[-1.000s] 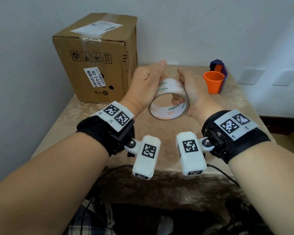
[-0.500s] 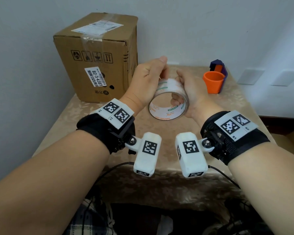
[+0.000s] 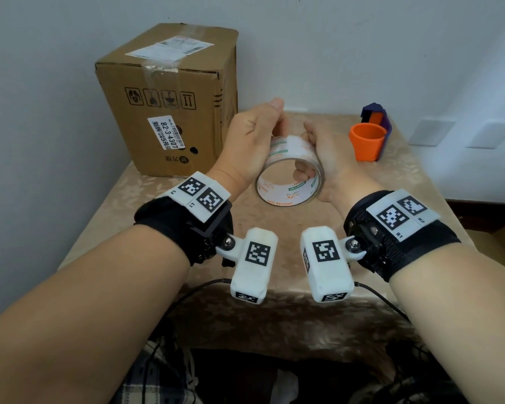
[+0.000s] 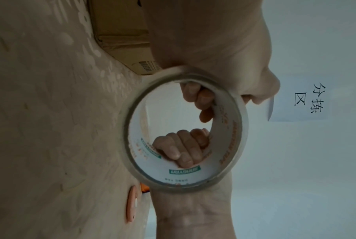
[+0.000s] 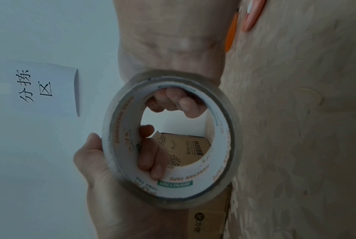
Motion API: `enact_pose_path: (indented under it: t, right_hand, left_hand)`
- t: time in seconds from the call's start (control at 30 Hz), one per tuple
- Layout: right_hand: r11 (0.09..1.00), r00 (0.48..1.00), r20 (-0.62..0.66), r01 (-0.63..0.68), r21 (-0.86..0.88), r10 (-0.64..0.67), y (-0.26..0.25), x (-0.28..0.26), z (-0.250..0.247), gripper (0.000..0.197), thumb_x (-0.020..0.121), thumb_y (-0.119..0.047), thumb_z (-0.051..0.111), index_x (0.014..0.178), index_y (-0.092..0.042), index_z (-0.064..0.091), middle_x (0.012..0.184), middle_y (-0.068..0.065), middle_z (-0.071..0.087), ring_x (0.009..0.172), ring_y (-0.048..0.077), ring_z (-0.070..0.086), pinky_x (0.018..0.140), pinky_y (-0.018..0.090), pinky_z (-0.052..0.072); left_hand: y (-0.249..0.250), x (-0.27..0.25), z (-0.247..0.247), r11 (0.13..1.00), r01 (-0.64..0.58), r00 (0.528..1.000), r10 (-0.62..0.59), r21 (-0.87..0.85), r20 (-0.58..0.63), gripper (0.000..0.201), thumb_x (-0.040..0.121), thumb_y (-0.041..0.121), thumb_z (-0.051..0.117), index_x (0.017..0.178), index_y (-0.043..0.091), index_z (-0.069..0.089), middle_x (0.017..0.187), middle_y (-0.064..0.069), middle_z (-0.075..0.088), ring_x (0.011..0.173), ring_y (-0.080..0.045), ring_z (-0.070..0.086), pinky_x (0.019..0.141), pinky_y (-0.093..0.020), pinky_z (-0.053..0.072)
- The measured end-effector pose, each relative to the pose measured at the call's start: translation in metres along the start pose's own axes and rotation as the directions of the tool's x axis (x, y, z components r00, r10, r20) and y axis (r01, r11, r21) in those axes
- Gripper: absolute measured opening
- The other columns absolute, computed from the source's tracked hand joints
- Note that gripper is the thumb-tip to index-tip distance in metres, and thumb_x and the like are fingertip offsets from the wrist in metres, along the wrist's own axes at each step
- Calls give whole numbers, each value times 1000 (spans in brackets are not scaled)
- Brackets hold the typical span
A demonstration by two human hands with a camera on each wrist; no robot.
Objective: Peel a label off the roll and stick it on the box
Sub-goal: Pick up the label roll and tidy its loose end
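Roll: the roll [image 3: 290, 170] was up in the air over the worktop [image 3: 274, 228], between both hands.
Left hand: the left hand [image 3: 251, 141] had its fingers [image 4: 199, 100] curled into the hole, thumb on the outer side.
Right hand: the right hand [image 3: 324, 158] had its fingers [image 5: 173, 100] hooked in the hole too.
Feel: it looked light, with a stiff ring and a smooth, slippery skin.
Best hold: through the hole; the sticky end would need a fingernail.
Box: the box [image 3: 169, 97] stood beyond the left fingers, not touched.
Label: no loose end showed.
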State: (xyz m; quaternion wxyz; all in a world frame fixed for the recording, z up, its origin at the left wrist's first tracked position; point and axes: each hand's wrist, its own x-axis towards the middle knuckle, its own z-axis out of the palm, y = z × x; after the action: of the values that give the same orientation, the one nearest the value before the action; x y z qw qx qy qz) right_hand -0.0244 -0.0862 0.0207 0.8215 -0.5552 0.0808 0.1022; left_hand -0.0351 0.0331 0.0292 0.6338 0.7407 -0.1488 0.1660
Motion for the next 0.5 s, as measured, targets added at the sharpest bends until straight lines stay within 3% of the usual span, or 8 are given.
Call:
enact_pose_path:
  t: [0.1,0.17,0.27,0.37,0.43,0.5]
  right_hand:
    - [999,999,-20,25,-44,-26,-1,-1,-2,43,95,-31,43,55,-18,36,32,-5,32,22,9,30,32,12,24]
    - [996,998,-32,53,-66,-55,-2,-1,-2,42,95,-30,43,55,-17,37,34,-5,34,24,10,33,33,13,26]
    - [990,992,-49,116,-81,-120,-6,-2,-2,40,96,-30,45,59,-17,40,34,-7,40,28,10,39,33,16,30]
    - [974,974,-108,186,-126,-200,-13,2,-8,37,95,-36,47,63,-18,45,46,-5,47,37,8,46,36,16,37]
    - [877,930,-127,271,-398,-345,-13,6,-16,38,96,-37,46,62,-19,48,57,-6,46,44,2,45,41,12,39]
    - [732,877,-59,360,-578,-477,-11,7,-20,29,97,-29,46,79,-14,63,70,-8,55,57,-5,50,54,5,41]
  left_hand:
    - [0,-4,2,999,27,1000,-27,20,5,48,92,27,39,49,6,37,62,-15,41,59,-25,32,55,-29,28]
    - [2,-5,3,999,35,999,-36,26,6,45,92,29,37,52,10,38,62,-15,40,59,-24,33,56,-29,29]
    - [6,1,-1,998,68,997,-69,12,41,33,94,22,36,72,5,55,68,-8,48,61,-11,46,59,-16,39]
    - [11,5,-14,969,209,947,-233,130,219,23,93,8,42,98,3,64,72,9,59,52,11,53,53,-9,40]
    - [14,1,-21,931,237,887,-324,276,330,21,93,6,46,102,2,64,57,17,59,37,13,48,44,-11,33]
    - [14,-2,-23,915,247,870,-354,319,344,19,93,5,50,104,-2,63,59,12,57,30,11,44,37,-7,31]
